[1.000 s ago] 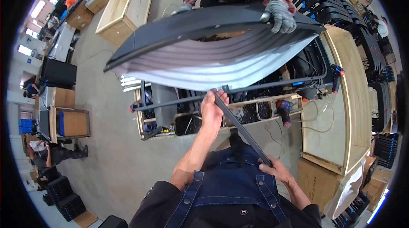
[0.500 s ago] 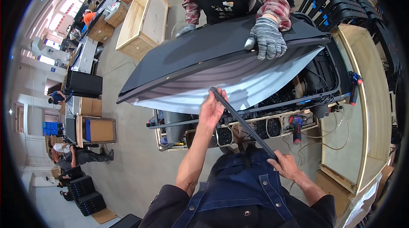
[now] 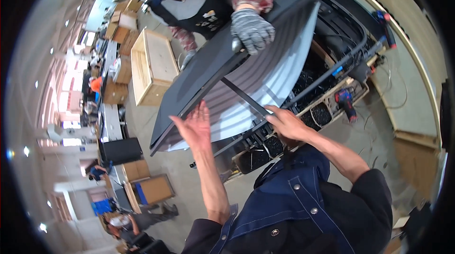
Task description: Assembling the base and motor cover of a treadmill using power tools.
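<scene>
My left hand (image 3: 193,125) is open, palm up and fingers spread, beside the frame edge of a large dark panel (image 3: 196,83). Pale grey sheeting (image 3: 237,119) hangs below that panel in a curve. My right hand (image 3: 288,125) grips the near end of a flat black bar (image 3: 242,94), thumb and fingers closed about it. The bar slants up and left across the sheeting, its far end close to the panel's edge. Across from me, a co-worker's grey gloved hand (image 3: 251,31) rests on the panel's edge; their other glove (image 3: 187,59) is at its far side.
Beneath the panel lies a black frame (image 3: 327,81) over bins of small black parts (image 3: 321,114). A power driver (image 3: 346,104) hangs at the right, another (image 3: 385,28) further up. Wooden crates stand at the far left (image 3: 156,59) and right (image 3: 412,83).
My left hand has let go of the bar and moved left, opening. The right hand has carried the bar up toward the panel. The view has turned, and the co-worker leans closer.
</scene>
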`<state>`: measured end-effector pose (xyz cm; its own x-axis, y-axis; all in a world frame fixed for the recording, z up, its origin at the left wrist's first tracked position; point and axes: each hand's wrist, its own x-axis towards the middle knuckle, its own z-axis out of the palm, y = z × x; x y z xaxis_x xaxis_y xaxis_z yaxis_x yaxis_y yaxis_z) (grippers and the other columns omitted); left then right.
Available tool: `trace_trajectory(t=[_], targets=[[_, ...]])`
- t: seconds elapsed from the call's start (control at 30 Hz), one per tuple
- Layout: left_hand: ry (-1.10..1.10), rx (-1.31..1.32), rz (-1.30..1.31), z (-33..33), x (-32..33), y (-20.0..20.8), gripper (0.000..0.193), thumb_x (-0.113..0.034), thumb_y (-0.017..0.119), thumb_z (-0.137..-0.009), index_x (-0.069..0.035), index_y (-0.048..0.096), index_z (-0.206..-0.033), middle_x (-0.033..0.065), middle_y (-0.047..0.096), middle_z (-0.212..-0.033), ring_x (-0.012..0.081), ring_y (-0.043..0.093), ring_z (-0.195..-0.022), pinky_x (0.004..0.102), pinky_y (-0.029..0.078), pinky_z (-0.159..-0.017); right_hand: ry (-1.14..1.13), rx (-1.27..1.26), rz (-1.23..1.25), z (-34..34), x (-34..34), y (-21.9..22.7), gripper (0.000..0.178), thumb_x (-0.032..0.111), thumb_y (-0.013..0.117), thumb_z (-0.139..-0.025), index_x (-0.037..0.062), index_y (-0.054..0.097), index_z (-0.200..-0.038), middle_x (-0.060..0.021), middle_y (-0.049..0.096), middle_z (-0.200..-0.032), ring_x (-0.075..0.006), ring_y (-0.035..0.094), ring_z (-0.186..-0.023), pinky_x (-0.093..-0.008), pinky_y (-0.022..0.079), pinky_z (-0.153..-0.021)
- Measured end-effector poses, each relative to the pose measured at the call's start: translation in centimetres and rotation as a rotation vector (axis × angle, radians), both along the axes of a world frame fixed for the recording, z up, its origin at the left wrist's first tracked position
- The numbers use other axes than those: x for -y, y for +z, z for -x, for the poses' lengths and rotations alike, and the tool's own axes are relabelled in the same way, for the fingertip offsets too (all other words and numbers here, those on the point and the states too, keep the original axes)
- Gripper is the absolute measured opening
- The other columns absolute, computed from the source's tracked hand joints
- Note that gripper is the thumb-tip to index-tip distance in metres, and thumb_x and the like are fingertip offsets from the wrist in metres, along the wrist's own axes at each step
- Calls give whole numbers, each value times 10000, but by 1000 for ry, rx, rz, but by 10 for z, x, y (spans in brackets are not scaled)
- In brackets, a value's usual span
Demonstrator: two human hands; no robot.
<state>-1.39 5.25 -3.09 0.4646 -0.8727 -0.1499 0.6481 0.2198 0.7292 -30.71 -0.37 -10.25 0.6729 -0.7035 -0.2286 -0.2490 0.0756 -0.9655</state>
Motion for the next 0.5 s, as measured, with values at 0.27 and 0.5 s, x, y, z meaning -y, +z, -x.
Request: trace_trajectory(t=[0.27, 0.5], targets=[[-22, -106, -261, -54, 31, 42, 416, -247, 488, -1001, 97, 589, -1213, 249, 690, -1134, 268, 725, -846, 342, 627, -723, -194, 51, 186, -110, 25, -45, 458, 242, 499, -999, 105, 443, -1433, -290, 681, -954, -483, 640, -944, -547, 487, -838], [-59, -186, -318, -50, 25, 45, 401, -217, 482, -1018, 79, 541, -1282, 248, 676, -1165, 299, 723, -851, 344, 630, -734, -243, 11, 161, -132, 11, -73, 451, 228, 497, -1001, 140, 449, -1441, -265, 695, -921, -481, 649, -910, -547, 501, -815]])
